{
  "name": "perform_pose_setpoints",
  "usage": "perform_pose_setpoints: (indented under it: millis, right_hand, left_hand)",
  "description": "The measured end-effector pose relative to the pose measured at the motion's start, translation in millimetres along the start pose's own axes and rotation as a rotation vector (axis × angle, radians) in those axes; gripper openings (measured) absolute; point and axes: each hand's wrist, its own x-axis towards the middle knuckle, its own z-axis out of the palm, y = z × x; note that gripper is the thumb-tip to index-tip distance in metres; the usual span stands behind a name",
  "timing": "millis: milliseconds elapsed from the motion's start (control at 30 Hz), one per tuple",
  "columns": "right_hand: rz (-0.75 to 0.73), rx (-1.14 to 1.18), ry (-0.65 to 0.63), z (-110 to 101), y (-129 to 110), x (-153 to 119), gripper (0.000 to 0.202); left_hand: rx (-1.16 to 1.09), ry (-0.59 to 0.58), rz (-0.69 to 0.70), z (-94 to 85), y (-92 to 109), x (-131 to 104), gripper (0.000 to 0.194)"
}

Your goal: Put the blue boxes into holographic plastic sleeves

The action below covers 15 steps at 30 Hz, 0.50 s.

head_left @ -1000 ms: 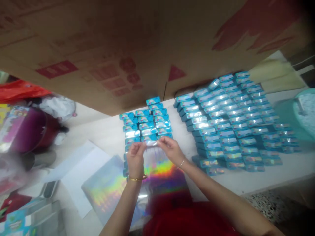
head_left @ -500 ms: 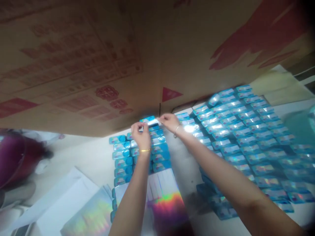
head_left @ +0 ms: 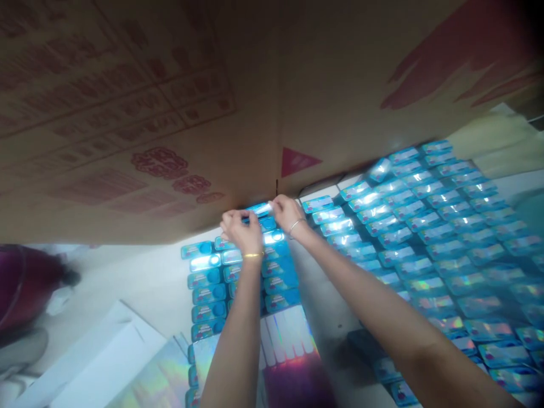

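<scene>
Pinching a shiny strip (head_left: 260,209) between left hand (head_left: 243,233) and right hand (head_left: 287,215), 1 end in each, over blue packs (head_left: 278,267). Probably light, thin, bendy, easily creased; best gripped by the ends.

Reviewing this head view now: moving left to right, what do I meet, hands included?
Dark red-purple object at the left edge → leftmost column of blue packs → left hand → right hand → large group of blue packs on the right.
</scene>
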Motion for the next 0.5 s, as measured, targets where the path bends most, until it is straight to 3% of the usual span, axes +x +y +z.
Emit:
perform_pose_setpoints:
  millis: [200, 333, 400, 500]
  right_hand:
    - [0.013, 0.253, -0.026, 17.8, 16.2, 6.9, 0.024]
    - [0.153, 0.518, -0.098, 32.6, 30.5, 7.7, 0.014]
    - [0.176, 0.614, -0.102, 33.9, 35.4, 1.5, 0.025]
    - [0.079, 0.706, -0.1, 29.6, 39.5, -13.3, 0.038]
  left_hand:
    - [0.042, -0.022, -0.023, 3.3, 1.1, 1.2, 0.01]
    - [0.085, -0.034, -0.065, 2.2, 3.3, 1.2, 0.01]
    - [0.077, -0.02, -0.097, 1.7, 3.1, 1.3, 0.021]
    - [0.037, -0.008, -0.117, 1.3, 2.1, 1.6, 0.029]
